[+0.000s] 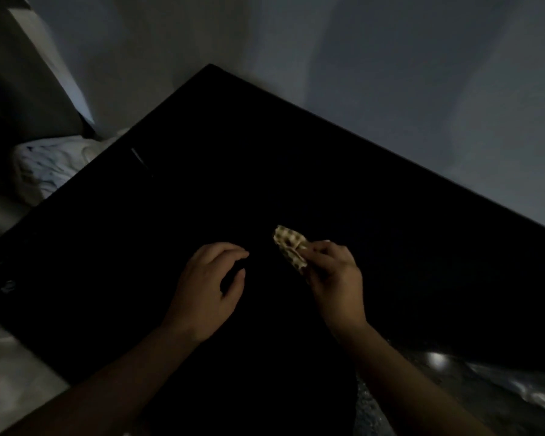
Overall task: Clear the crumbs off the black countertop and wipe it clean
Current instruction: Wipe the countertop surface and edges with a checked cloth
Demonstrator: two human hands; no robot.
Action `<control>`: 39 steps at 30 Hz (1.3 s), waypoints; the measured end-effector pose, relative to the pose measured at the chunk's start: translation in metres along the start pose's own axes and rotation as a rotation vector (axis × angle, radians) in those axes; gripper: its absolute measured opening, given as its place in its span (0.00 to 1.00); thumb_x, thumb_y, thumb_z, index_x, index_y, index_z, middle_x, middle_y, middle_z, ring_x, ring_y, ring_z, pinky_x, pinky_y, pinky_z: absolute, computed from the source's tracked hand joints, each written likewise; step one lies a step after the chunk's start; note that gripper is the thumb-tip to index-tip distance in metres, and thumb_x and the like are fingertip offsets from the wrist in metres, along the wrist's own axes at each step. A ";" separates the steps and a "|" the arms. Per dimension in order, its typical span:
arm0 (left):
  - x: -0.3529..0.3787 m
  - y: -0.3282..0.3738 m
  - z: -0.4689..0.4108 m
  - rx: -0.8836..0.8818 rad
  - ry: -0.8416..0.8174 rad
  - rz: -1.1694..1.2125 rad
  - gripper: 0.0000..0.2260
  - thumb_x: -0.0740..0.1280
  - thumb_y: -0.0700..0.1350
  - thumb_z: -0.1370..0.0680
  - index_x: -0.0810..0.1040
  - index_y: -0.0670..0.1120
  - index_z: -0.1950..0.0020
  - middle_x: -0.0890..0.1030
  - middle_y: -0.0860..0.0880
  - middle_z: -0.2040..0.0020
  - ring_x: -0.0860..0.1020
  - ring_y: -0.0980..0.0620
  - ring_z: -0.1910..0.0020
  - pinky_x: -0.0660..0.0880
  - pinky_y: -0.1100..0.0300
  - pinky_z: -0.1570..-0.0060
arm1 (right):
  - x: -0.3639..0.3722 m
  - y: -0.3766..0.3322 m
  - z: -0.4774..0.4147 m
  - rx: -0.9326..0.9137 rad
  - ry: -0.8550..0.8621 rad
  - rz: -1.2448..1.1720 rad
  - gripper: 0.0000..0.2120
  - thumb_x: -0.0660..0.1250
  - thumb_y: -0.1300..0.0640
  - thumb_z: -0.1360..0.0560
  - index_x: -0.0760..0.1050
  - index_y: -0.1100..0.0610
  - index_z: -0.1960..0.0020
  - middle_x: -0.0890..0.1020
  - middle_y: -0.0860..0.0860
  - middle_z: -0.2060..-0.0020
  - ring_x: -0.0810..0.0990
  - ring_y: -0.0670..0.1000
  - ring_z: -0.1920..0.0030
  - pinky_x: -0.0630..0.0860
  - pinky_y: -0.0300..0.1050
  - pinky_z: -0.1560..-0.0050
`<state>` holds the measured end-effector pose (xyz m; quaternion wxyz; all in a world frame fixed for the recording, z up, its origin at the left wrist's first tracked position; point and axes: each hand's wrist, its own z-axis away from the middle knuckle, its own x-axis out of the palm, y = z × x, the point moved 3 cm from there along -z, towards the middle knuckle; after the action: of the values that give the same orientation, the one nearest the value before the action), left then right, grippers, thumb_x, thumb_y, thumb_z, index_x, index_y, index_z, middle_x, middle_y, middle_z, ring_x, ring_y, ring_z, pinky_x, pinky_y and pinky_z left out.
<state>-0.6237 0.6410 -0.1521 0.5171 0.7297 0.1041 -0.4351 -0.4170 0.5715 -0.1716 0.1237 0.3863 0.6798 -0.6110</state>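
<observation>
**A:** Head camera first: what did the right hand have?

**B:** The right hand (334,272) pinched a small checked cloth (288,247) between its thumb and curled fingers. The pale cloth stuck out up and to the left of the knuckles, over the black countertop (296,158). I could not tell whether it touched the surface.

**A:** And the other hand?

**B:** The left hand (208,284) hung near it, apart from the cloth. Its fingers were loosely bent, its thumb was spread, and it held nothing. A dark gap lay between the two hands.

**A:** What lay around them?

**B:** The countertop ran slantwise across the picture, and its far corner met a grey wall (390,73). Beyond its left edge sat a crumpled heap of white fabric (51,165), well apart from the hands. A thin pale streak (137,157) showed on the black near that edge. At the lower right, a speckled surface (390,388) and something shiny and clear (501,382) lay beside the right forearm. Nothing stood between the hands and the camera.

**A:** What was hard to make out?

**B:** The light was dim and the top almost pure black, so I could not tell whether crumbs lay on it. The cloth's weave was blurred and part of it sat hidden in the fingers. Both forearms ran out of the bottom edge, and the shiny thing was cut off at the right.

**A:** Counts?

**B:** Two hands, one checked cloth, one heap of fabric, one streak.
</observation>
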 end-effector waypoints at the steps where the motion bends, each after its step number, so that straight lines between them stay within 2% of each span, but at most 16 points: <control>1: -0.003 -0.003 0.011 -0.004 -0.011 -0.002 0.17 0.58 0.52 0.23 0.78 0.47 0.40 0.74 0.54 0.43 0.71 0.55 0.41 0.69 0.58 0.40 | -0.003 -0.001 0.001 -0.009 0.021 0.021 0.14 0.70 0.63 0.29 0.81 0.52 0.45 0.76 0.40 0.51 0.72 0.43 0.49 0.66 0.28 0.49; 4: -0.010 -0.011 0.038 -0.014 0.003 -0.025 0.17 0.57 0.52 0.23 0.78 0.46 0.41 0.75 0.53 0.44 0.72 0.53 0.43 0.70 0.55 0.42 | -0.012 0.005 -0.005 0.114 0.167 0.102 0.12 0.70 0.63 0.27 0.82 0.55 0.45 0.78 0.44 0.51 0.71 0.44 0.50 0.61 0.22 0.51; 6: -0.015 -0.015 0.052 -0.013 0.013 -0.076 0.18 0.57 0.52 0.24 0.79 0.44 0.42 0.77 0.49 0.45 0.73 0.51 0.44 0.70 0.53 0.43 | -0.007 0.002 -0.002 0.201 0.155 0.098 0.12 0.70 0.62 0.26 0.81 0.56 0.43 0.78 0.46 0.49 0.71 0.44 0.49 0.61 0.21 0.52; 9: -0.022 -0.023 0.072 -0.022 0.000 -0.161 0.19 0.57 0.52 0.24 0.80 0.43 0.43 0.79 0.46 0.45 0.71 0.50 0.43 0.67 0.52 0.42 | 0.008 -0.015 0.017 0.155 0.093 0.086 0.12 0.70 0.64 0.27 0.82 0.55 0.44 0.79 0.48 0.48 0.70 0.42 0.50 0.63 0.26 0.53; 11: -0.028 -0.028 0.082 -0.046 -0.009 -0.164 0.20 0.56 0.52 0.24 0.79 0.43 0.41 0.78 0.46 0.43 0.70 0.51 0.42 0.67 0.52 0.41 | 0.016 -0.029 0.036 0.120 0.056 0.069 0.14 0.70 0.66 0.28 0.82 0.54 0.45 0.79 0.47 0.49 0.70 0.41 0.50 0.63 0.24 0.51; 16: -0.041 -0.034 0.098 -0.047 0.105 -0.175 0.17 0.58 0.50 0.23 0.81 0.43 0.44 0.79 0.47 0.45 0.73 0.48 0.44 0.71 0.46 0.43 | 0.022 -0.048 0.069 0.133 -0.011 -0.059 0.18 0.70 0.69 0.29 0.81 0.52 0.44 0.77 0.41 0.47 0.71 0.38 0.45 0.65 0.26 0.44; 18: -0.044 -0.037 0.105 -0.023 0.134 -0.189 0.17 0.58 0.49 0.24 0.81 0.42 0.45 0.79 0.46 0.46 0.74 0.48 0.44 0.72 0.46 0.44 | 0.019 -0.048 0.067 0.148 0.040 -0.067 0.17 0.70 0.68 0.29 0.81 0.53 0.44 0.77 0.40 0.49 0.72 0.39 0.47 0.67 0.28 0.47; 21: -0.048 -0.043 0.114 -0.002 0.152 -0.234 0.16 0.59 0.48 0.24 0.81 0.42 0.45 0.80 0.45 0.46 0.75 0.46 0.45 0.71 0.46 0.44 | 0.022 -0.049 0.068 0.217 0.136 0.011 0.15 0.71 0.66 0.28 0.82 0.54 0.44 0.79 0.46 0.49 0.74 0.46 0.48 0.71 0.38 0.49; 22: -0.050 -0.045 0.116 -0.006 0.159 -0.245 0.16 0.59 0.48 0.24 0.81 0.42 0.45 0.80 0.45 0.46 0.75 0.45 0.45 0.71 0.46 0.44 | 0.026 -0.053 0.073 0.227 0.132 0.026 0.15 0.71 0.66 0.28 0.81 0.54 0.44 0.80 0.47 0.48 0.73 0.46 0.48 0.71 0.37 0.49; 24: -0.053 -0.049 0.121 -0.022 0.170 -0.253 0.16 0.59 0.48 0.24 0.81 0.42 0.45 0.80 0.45 0.46 0.76 0.44 0.45 0.71 0.45 0.44 | 0.037 -0.064 0.090 0.186 0.102 0.062 0.17 0.72 0.67 0.30 0.82 0.52 0.45 0.79 0.45 0.47 0.72 0.43 0.48 0.67 0.29 0.47; 25: -0.053 -0.051 0.124 -0.037 0.164 -0.256 0.16 0.59 0.48 0.24 0.81 0.42 0.45 0.79 0.46 0.46 0.76 0.44 0.45 0.71 0.45 0.44 | 0.042 -0.070 0.101 0.156 0.087 0.077 0.17 0.73 0.67 0.31 0.82 0.52 0.45 0.79 0.44 0.48 0.71 0.41 0.49 0.65 0.25 0.47; 27: -0.052 -0.053 0.128 -0.071 0.123 -0.266 0.17 0.58 0.49 0.24 0.80 0.43 0.44 0.79 0.47 0.45 0.76 0.44 0.44 0.70 0.46 0.43 | 0.051 -0.083 0.124 0.116 0.053 0.068 0.18 0.73 0.67 0.31 0.82 0.51 0.45 0.78 0.42 0.47 0.70 0.41 0.48 0.64 0.25 0.45; 31: -0.051 -0.056 0.134 -0.075 0.055 -0.290 0.18 0.58 0.50 0.24 0.79 0.43 0.41 0.78 0.46 0.42 0.74 0.43 0.42 0.70 0.47 0.42 | 0.064 -0.105 0.156 0.091 -0.038 0.007 0.18 0.74 0.65 0.31 0.82 0.50 0.44 0.78 0.42 0.46 0.74 0.46 0.45 0.71 0.35 0.45; 34: -0.054 -0.060 0.134 -0.045 0.017 -0.294 0.19 0.58 0.50 0.24 0.79 0.43 0.40 0.78 0.45 0.42 0.75 0.41 0.43 0.72 0.44 0.43 | 0.057 -0.103 0.152 0.142 0.018 -0.062 0.18 0.73 0.67 0.31 0.82 0.51 0.44 0.79 0.42 0.48 0.74 0.44 0.46 0.71 0.34 0.46; 37: -0.057 -0.062 0.134 -0.021 -0.012 -0.293 0.19 0.57 0.50 0.23 0.78 0.44 0.38 0.77 0.46 0.41 0.74 0.43 0.42 0.72 0.45 0.43 | 0.053 -0.100 0.150 0.220 0.116 0.043 0.17 0.73 0.67 0.30 0.82 0.53 0.45 0.80 0.46 0.49 0.73 0.45 0.48 0.73 0.38 0.49; 39: -0.058 -0.062 0.136 -0.004 -0.026 -0.300 0.20 0.57 0.51 0.23 0.77 0.44 0.37 0.76 0.47 0.39 0.72 0.45 0.40 0.71 0.46 0.42 | 0.060 -0.107 0.161 0.216 0.119 0.083 0.18 0.73 0.68 0.32 0.82 0.53 0.46 0.80 0.47 0.48 0.75 0.47 0.48 0.74 0.39 0.48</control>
<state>-0.7676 0.5710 -0.1621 0.4490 0.6993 0.2062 -0.5166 -0.5785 0.4491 -0.1674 0.0658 0.4610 0.5994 -0.6510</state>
